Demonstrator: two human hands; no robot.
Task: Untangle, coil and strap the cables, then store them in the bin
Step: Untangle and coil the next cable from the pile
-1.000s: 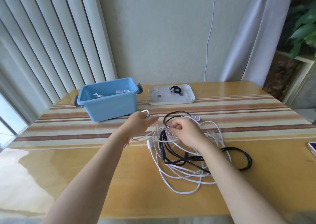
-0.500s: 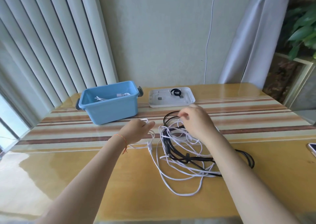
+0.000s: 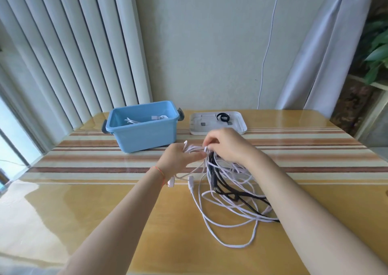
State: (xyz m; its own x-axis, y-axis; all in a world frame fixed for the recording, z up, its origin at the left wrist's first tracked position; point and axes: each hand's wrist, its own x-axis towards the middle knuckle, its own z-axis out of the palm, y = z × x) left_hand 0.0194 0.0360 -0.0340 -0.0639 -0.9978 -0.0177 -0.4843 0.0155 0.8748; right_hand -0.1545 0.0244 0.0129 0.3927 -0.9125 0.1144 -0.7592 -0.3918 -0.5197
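Observation:
A tangle of white cables and a black cable hangs from my hands down onto the table. My left hand holds loops of white cable, with a white plug dangling below the wrist. My right hand pinches strands at the top of the tangle, just right of the left hand. The blue bin stands behind the left hand, with a coiled white cable inside. A white lid behind the right hand carries a black strap.
The glossy wooden table has a striped runner across its far half. A thin white wire hangs down the wall behind. Vertical blinds stand at the left, a curtain and plant at the right.
Both hands have risen and come together, lifting the top of the tangle off the table. My right hand moved back toward the left hand after reaching toward the lid.

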